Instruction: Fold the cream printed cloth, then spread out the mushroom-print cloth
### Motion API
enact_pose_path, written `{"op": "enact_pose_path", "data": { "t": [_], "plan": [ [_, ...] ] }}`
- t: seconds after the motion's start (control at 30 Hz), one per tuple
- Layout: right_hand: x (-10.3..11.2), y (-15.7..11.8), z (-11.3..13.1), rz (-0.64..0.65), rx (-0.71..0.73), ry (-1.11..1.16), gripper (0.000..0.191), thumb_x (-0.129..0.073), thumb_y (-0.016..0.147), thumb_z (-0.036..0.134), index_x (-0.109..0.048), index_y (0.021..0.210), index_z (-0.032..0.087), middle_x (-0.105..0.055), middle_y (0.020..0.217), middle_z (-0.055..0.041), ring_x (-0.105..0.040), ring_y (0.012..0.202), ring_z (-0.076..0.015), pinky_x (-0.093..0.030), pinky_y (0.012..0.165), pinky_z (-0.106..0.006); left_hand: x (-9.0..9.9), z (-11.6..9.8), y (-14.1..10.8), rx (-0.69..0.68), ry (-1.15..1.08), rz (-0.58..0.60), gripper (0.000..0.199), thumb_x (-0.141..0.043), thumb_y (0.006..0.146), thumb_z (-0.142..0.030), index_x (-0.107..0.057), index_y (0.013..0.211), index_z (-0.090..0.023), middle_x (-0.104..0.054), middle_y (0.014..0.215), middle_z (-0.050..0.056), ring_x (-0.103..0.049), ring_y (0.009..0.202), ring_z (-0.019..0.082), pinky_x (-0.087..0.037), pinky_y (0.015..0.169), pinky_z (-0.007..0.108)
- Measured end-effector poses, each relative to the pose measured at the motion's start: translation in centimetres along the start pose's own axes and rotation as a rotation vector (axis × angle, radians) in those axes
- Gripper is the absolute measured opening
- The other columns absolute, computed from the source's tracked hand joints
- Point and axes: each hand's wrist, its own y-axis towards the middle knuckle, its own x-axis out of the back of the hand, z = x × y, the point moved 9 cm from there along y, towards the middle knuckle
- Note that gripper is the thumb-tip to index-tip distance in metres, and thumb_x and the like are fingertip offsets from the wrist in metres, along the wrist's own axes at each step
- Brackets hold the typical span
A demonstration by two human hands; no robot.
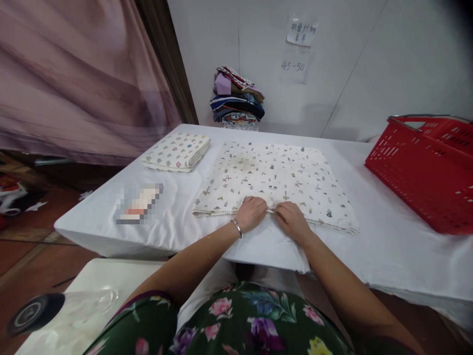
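Observation:
A white cloth (266, 172) with small printed figures lies flat and folded in layers on the white-covered table. At the middle of its near edge, my left hand (252, 213) grips the cloth with fingers closed. Close beside it on the right, my right hand (293, 222) pinches the same edge. A short stretch of the edge shows between the two hands. To the left lies a second folded cloth (175, 152), white with grey prints, in a compact rectangle apart from both hands.
A red plastic basket (417, 182) stands on the table's right side. A pile of folded fabrics (238, 98) rises behind the far edge. A blurred-out flat object (140, 204) lies at the left. A white stool or bench (121, 268) stands lower left, holding a dark-lidded clear container (40, 313).

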Motion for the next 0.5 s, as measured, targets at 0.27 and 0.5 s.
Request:
{"op": "enact_pose_path", "data": {
  "t": [0.27, 0.5],
  "plan": [
    [-0.2, -0.4, -1.3, -0.051, -0.075, -0.114, 0.02, -0.043, 0.09, 0.022, -0.058, 0.102, 0.018, -0.063, 0.095, -0.0091, -0.052, 0.089, -0.0227, -0.038, 0.077, -0.037, 0.3, 0.7, 0.8, 0.046, -0.021, 0.012, 0.017, -0.041, 0.09, -0.022, -0.056, 0.083, -0.017, -0.061, 0.08, 0.005, -0.055, 0.079, 0.017, -0.039, 0.082, 0.034],
    [0.6, -0.5, -1.2, -0.108, -0.085, -0.135, 0.017, -0.042, 0.09, 0.017, -0.059, 0.091, 0.018, -0.064, 0.089, -0.0068, -0.053, 0.084, -0.0207, -0.038, 0.074, -0.034, 0.0, 0.0, 0.9, -0.004, 0.072, 0.073, 0.021, -0.038, 0.089, -0.013, -0.057, 0.08, -0.016, -0.06, 0.072, 0.005, -0.055, 0.071, 0.016, -0.04, 0.081, 0.033]
  ]
}}
